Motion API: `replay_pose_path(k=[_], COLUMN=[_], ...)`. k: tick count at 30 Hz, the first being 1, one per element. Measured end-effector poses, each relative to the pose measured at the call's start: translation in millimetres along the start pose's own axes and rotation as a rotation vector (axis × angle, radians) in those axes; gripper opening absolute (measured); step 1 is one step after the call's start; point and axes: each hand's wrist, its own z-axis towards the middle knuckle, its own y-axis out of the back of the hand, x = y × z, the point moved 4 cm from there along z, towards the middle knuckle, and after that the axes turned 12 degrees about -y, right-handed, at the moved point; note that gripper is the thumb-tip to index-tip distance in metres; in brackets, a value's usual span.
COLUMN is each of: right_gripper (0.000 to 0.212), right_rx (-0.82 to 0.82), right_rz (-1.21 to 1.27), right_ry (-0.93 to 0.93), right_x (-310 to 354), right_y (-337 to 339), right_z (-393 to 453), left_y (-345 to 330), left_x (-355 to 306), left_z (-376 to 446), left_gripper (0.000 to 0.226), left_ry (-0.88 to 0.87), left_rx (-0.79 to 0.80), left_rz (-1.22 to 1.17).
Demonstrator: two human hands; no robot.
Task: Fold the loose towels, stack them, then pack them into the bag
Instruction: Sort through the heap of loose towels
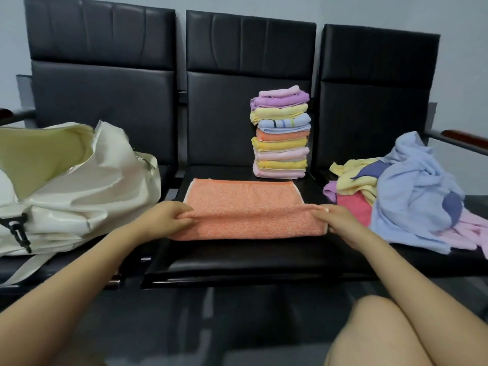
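On the middle seat (237, 249) of a black three-seat bench lies the orange towel (245, 207), spread flat with its near edge raised into a fold. Left hand (163, 217) pinches the towel's near-left corner, fingers curled round the fold; right hand (340, 220) pinches the near-right corner likewise. Both forearms reach forward from the bottom of view, hands well apart at the towel's two ends, knuckles up. Behind the towel, near the backrest, stands the stack of folded towels (281, 136): pink, purple, yellow, blue, orange layers, upright, leaning a little; it is apart from the orange towel. White bag (79, 186) lies on the left seat, mouth open, greenish lining showing; its left part is cut off by the frame edge, and a black buckle (18, 231) shows low on it. Pile of loose towels (412, 191) sits on the right seat, blue on top, yellow, pink and purple beneath; how many cannot be told, and its right side runs out of view. Bare seat shows between the towel's near edge and the seat front. A knee (396, 336) fills the lower right corner.
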Motion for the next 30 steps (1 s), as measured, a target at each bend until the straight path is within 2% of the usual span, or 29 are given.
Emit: replay_pose_path(k=[2,5,7,9,12,15,24,27,30], right_gripper=[0.030,0.016,0.015,0.018,0.023,0.030,0.026,0.026,0.023], right_rx=[0.019,-0.023,-0.076,-0.137,-0.181,-0.222,-0.423,-0.441,-0.450], right_rz=[0.245,0.215,0.122,0.045,-0.036,-0.128,-0.226,-0.325,-0.442], right_ry=[-0.075,-0.066,-0.062,-0.054,-0.001,0.041,0.045,0.057,0.088], right_x=[-9,-11,-9,-8,-3,7,25,21,19], right_y=[0,-5,-8,-7,-7,-14,-34,-42,-49], right_z=[-4,-7,-6,-2,10,28,93,106,118], left_y=[2,-4,-13,-19,-21,-13,-8,-16,-27], left_x=[-1,-11,-12,-10,-8,-2,44,58,71], left_z=[-6,-10,-9,-7,2,18,66,77,84], left_gripper=[0.064,0.043,0.032,0.032,0.031,0.023,0.027,0.019,0.027], left_ry=[0.056,0.160,0.240,0.294,0.299,0.293,0.364,0.380,0.416], left_rx=[-0.080,-0.105,-0.020,0.075,0.134,0.082,-0.169,-0.133,-0.014], left_rz=[-0.279,-0.460,-0.409,-0.282,-0.122,-0.019,0.122,0.176,0.220])
